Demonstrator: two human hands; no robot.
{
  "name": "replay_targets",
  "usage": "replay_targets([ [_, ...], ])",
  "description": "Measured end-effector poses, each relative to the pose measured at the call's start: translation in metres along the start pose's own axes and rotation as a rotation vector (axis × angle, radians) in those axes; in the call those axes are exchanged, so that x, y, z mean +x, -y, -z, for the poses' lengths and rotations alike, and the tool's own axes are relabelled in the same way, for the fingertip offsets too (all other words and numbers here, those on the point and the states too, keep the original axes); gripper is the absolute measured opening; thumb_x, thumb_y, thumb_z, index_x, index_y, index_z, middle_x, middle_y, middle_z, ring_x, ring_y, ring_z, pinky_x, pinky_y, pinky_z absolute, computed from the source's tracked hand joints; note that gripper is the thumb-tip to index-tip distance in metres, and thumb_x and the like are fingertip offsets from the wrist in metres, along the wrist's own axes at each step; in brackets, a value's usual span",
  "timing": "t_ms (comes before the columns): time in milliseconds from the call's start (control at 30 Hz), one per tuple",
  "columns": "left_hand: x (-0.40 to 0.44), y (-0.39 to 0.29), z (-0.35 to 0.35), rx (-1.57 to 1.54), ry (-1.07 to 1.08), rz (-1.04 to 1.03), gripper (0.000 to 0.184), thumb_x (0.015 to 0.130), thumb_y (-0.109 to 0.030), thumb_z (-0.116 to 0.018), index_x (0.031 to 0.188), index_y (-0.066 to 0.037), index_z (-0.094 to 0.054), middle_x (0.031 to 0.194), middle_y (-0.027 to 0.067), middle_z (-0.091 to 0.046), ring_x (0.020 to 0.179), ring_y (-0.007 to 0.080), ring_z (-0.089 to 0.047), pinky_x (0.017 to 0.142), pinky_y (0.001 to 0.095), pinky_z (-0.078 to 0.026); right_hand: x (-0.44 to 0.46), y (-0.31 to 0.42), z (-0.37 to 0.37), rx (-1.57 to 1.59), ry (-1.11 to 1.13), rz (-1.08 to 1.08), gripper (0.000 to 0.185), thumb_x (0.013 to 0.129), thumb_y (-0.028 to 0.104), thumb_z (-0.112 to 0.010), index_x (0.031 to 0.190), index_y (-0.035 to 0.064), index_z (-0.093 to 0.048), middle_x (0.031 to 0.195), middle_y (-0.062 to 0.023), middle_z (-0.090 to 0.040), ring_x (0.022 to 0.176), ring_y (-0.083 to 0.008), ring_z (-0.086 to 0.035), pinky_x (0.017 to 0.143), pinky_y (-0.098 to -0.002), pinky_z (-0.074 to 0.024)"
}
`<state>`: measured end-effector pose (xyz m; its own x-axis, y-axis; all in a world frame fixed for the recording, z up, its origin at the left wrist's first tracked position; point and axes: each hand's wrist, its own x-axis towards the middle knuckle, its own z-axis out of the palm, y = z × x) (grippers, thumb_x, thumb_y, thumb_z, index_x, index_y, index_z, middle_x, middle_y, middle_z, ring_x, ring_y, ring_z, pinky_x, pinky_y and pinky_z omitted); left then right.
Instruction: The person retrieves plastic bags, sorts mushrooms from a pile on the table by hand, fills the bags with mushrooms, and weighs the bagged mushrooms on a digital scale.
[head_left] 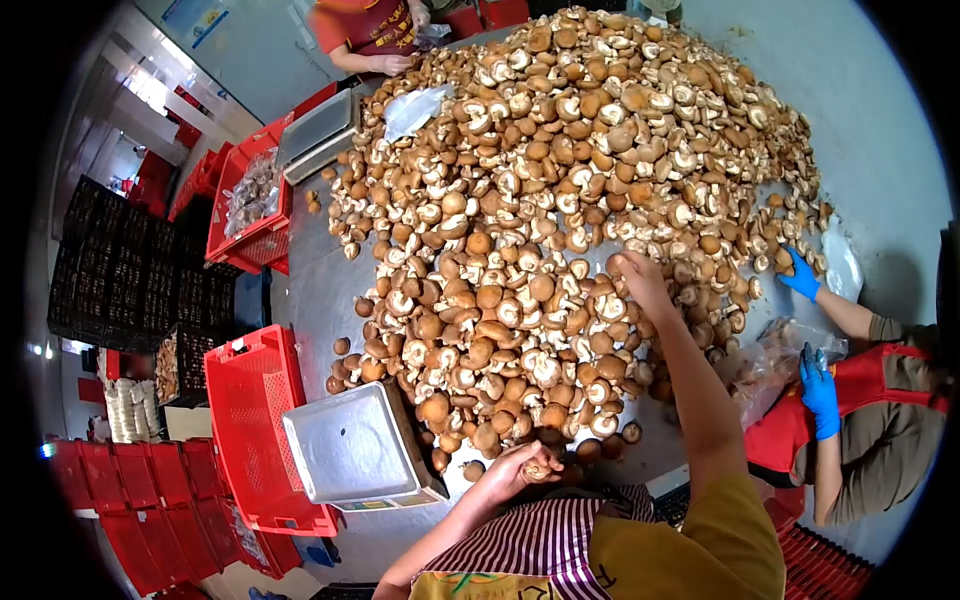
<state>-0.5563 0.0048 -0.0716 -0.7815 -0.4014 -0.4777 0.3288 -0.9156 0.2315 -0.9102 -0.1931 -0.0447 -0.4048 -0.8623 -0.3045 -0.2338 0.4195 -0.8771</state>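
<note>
A large heap of shiitake mushrooms (500, 300) with brown caps and pale stems covers the metal table (325, 265). Close to my striped apron, my left hand (515, 475) is curled around a shiitake mushroom (537, 470), whose pale underside shows. My right hand (642, 278) reaches out into the middle of the heap, its fingers closed on a brown-capped mushroom (614, 264). A scale (350, 445) with a flat metal plate stands to the left of my left hand, with nothing on the plate.
Left of the scale is a red crate (255, 430). Farther back stand a second scale (318, 135) and a red crate of bagged mushrooms (250, 190). A co-worker in blue gloves (820, 395) works at the right beside a clear bag (770, 365); another person (375, 35) stands at the far side.
</note>
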Motion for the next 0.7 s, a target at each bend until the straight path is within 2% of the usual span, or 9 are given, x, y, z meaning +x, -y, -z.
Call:
replay_targets([
  [67,0.002,-0.003,-0.007,0.188,-0.102,0.07,0.029,0.1,-0.026,-0.052,0.099,0.001,-0.063,0.098,0.0178,-0.067,0.101,0.0322,-0.066,0.092,0.0463,-0.053,-0.006,-0.002,0.008,-0.115,0.043,0.146,0.037,0.095,0.031,-0.057,0.116,0.0002,-0.06,0.094,-0.0135,-0.066,0.079,-0.0225,-0.06,0.074,-0.0383,-0.0459],
  [133,0.003,0.002,-0.013,0.15,-0.128,0.045,0.025,0.099,-0.02,-0.054,0.11,0.002,-0.06,0.092,0.0151,-0.068,0.098,0.0306,-0.067,0.09,0.0427,-0.054,-0.004,0.002,0.014,-0.206,0.023,0.111,0.042,0.095,0.033,-0.056,0.12,-0.0002,-0.059,0.099,-0.0135,-0.067,0.087,-0.0242,-0.063,0.079,-0.0369,-0.0474],
  [200,0.006,0.003,-0.011,0.24,-0.029,0.006,0.029,0.098,-0.014,-0.054,0.123,0.001,-0.054,0.094,0.0137,-0.068,0.102,0.03,-0.066,0.09,0.0423,-0.054,0.0,0.006,0.013,-0.168,0.053,0.121,0.049,0.096,0.035,-0.055,0.133,0.0017,-0.053,0.128,-0.0168,-0.06,0.115,-0.0272,-0.058,0.097,-0.0363,-0.0463],
  [300,-0.002,-0.002,-0.023,0.256,-0.018,-0.023,0.036,0.094,-0.007,-0.052,0.129,0.0,-0.05,0.094,0.0138,-0.066,0.102,0.0289,-0.065,0.091,0.0442,-0.054,-0.007,-0.024,-0.03,-0.157,0.259,0.03,0.041,0.101,0.03,-0.045,0.134,0.008,-0.051,0.136,-0.015,-0.053,0.117,-0.0273,-0.055,0.1,-0.042,-0.0462],
  [367,-0.007,-0.003,-0.019,0.185,-0.053,-0.027,0.041,0.087,-0.004,-0.052,0.128,0.001,-0.051,0.094,0.0146,-0.064,0.1,0.029,-0.064,0.092,0.0461,-0.053,-0.062,-0.009,-0.049,-0.665,0.165,0.374,0.04,0.097,0.031,-0.052,0.131,0.0092,-0.054,0.129,-0.0136,-0.057,0.118,-0.0303,-0.053,0.106,-0.0445,-0.0384],
  [433,-0.011,0.002,-0.001,0.13,-0.039,-0.02,0.036,0.089,-0.004,-0.052,0.125,0.001,-0.054,0.088,0.012,-0.065,0.096,0.0289,-0.067,0.09,0.0406,-0.053,-0.104,-0.016,-0.071,-0.763,0.243,0.452,0.043,0.096,0.032,-0.051,0.132,0.0087,-0.054,0.131,-0.0129,-0.055,0.128,-0.0291,-0.044,0.115,-0.044,-0.0242],
  [500,-0.015,0.005,0.004,0.14,-0.094,-0.013,0.034,0.09,-0.007,-0.054,0.122,0.004,-0.054,0.082,0.0117,-0.065,0.088,0.0278,-0.068,0.09,0.0405,-0.053,-0.146,-0.013,-0.078,-0.863,0.409,0.57,0.049,0.096,0.035,-0.053,0.137,0.0095,-0.05,0.138,-0.0114,-0.051,0.132,-0.0279,-0.04,0.117,-0.0468,-0.0202],
  [633,-0.021,0.01,0.007,0.177,-0.117,-0.038,0.034,0.091,-0.01,-0.056,0.122,0.004,-0.054,0.081,0.0102,-0.064,0.083,0.0227,-0.065,0.092,0.0402,-0.051,-0.193,-0.021,-0.085,-0.608,0.317,0.708,0.041,0.093,0.03,-0.057,0.126,0.0067,-0.059,0.137,-0.012,-0.051,0.135,-0.0292,-0.036,0.113,-0.0466,-0.0277],
  [700,-0.028,0.008,-0.001,0.198,-0.15,-0.033,0.034,0.091,-0.01,-0.056,0.122,0.004,-0.054,0.081,0.0096,-0.063,0.083,0.0219,-0.064,0.094,0.0401,-0.051,-0.19,-0.017,-0.078,-0.382,0.362,0.721,0.036,0.088,0.025,-0.064,0.118,0.0066,-0.062,0.129,-0.0129,-0.055,0.124,-0.0322,-0.046,0.105,-0.0453,-0.0368],
])
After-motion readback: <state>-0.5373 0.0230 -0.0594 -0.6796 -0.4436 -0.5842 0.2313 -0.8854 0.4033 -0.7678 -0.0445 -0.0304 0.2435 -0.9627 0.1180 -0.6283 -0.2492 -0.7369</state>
